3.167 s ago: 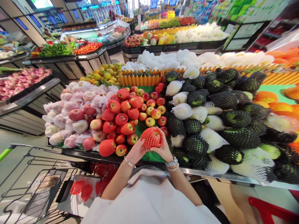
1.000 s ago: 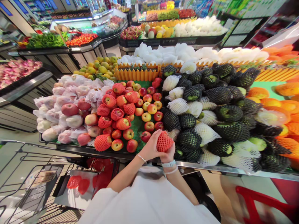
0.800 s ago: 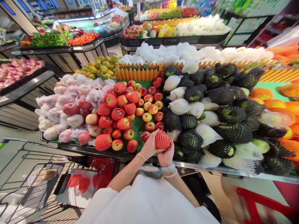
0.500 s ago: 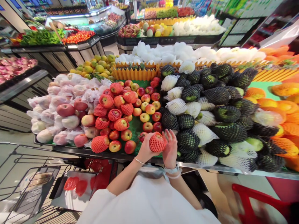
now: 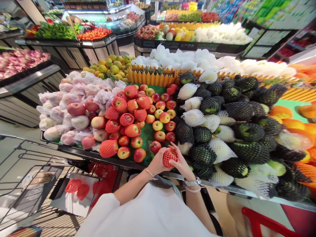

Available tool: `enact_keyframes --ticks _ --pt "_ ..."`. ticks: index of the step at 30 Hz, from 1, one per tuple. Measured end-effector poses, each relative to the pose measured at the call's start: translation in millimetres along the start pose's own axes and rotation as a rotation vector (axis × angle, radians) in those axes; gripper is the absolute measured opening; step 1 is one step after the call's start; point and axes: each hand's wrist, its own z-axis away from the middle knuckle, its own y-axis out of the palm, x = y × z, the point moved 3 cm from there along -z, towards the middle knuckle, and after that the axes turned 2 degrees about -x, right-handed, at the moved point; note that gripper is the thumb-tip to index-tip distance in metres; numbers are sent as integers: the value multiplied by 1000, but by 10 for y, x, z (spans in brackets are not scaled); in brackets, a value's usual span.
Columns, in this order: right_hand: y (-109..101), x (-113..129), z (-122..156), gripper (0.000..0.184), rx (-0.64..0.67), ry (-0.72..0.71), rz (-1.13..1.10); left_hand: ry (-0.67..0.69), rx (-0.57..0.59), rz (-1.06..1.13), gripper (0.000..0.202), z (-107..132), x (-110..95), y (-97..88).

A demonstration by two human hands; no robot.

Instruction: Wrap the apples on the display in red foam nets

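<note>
Between my two hands is an apple in a red foam net (image 5: 169,157), held just over the front edge of the fruit stand. My left hand (image 5: 158,162) wraps round it from the left. From the right, my right hand (image 5: 182,162) closes on it with the thumb and fingers at the net. Just beyond my left hand a bare red apple (image 5: 155,146) lies on the green mat (image 5: 146,136). More loose apples (image 5: 159,136) spread behind it, with netted apples (image 5: 109,148) to the left.
Dark and white netted green fruit (image 5: 202,154) is piled to the right, beside orange netted fruit (image 5: 300,171). Bagged apples (image 5: 71,98) fill the left. A wire shopping cart (image 5: 55,158) holding red nets (image 5: 82,191) stands at lower left. A red frame (image 5: 269,220) is at lower right.
My right hand has gone from fingers raised beside the netted apple to closing on it. My left hand still holds the apple. The view has shifted slightly.
</note>
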Motion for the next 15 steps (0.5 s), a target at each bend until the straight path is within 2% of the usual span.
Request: enact_keyframes --ticks 3,5,8,10,12,15 --pt "-41 -4 30 104 71 89 -1 52 47 -39 86 -26 -28 -49" --pt "-39 -14 50 105 70 116 31 75 128 -74 92 -58 -40 -82" --pt "-18 -50 64 99 -49 67 124 85 278 -147 110 -92 -77 -166" --pt "-2 -74 64 93 -172 -5 239 131 307 -200 119 -93 -155 -277" --pt "33 -85 56 85 -247 -91 410 206 256 -202 112 -63 -274 -433" --pt "132 -96 42 75 -216 -210 660 316 39 -155 72 80 -452 -751"
